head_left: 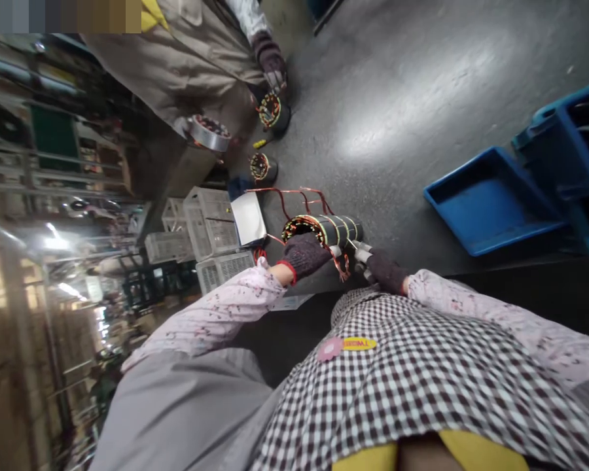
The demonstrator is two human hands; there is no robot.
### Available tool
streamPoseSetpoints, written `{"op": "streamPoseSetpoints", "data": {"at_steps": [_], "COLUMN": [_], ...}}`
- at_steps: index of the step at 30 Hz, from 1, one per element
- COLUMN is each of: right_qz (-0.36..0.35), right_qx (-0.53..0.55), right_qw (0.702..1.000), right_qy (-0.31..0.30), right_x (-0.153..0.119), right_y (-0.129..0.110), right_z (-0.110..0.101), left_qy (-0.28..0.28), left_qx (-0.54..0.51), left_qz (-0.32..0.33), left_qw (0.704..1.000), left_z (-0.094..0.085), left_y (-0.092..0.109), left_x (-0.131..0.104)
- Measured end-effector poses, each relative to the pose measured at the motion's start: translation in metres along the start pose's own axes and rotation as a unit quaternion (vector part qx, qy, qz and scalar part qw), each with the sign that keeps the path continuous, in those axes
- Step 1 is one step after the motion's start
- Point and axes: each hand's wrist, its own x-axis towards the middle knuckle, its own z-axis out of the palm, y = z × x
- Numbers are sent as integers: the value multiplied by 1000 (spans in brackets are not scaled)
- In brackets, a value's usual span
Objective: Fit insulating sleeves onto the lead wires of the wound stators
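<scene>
1. Wire-wound cylinder (341, 229) lies on its side at frame centre
2. Left hand (305, 256), gloved, grips its lower left side
3. Right hand (383, 271) is at its lower right; cannot tell whether it grips
4. Blue tray (491, 199) sits right of centre

my dark wire-wound cylinder (332, 229) | yellowish bands (340, 229), loose reddish leads (344, 267) | lying on its side, open end (303, 226) showing | on the grey worktop (397, 163)
</scene>
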Motion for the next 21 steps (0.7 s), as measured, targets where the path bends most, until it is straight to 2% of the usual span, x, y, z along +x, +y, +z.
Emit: {"op": "streamPoseSetpoints", "data": {"at_steps": [1,3,5,8,11,15,21], "right_qz": [26,35,-8,-83,-68,-51,-22], "right_qx": [54,70,-13,-170,-255,-316,-352], "right_qw": [998,997,1000,982,963,947,935], "right_qy": [-10,-20,-15,18,44,39,37], "right_x": [-5,-9,-8,0,7,15,24], "right_y": [-5,-10,-5,14,30,30,19], "right_z": [3,0,-16,-47,-62,-57,-51], "left_qy": [4,14,22,24,28,27,19], "left_qx": [9,27,39,37,12,-4,-16], "left_qz": [6,28,39,15,-1,-1,18], "left_qw": [1000,999,998,999,1000,1000,1000], "left_z": [1,3,4,2,-3,-7,-4], "left_y": [-1,-4,-5,-4,-1,2,1], "left_x": [1,4,4,2,-1,-2,2]}}
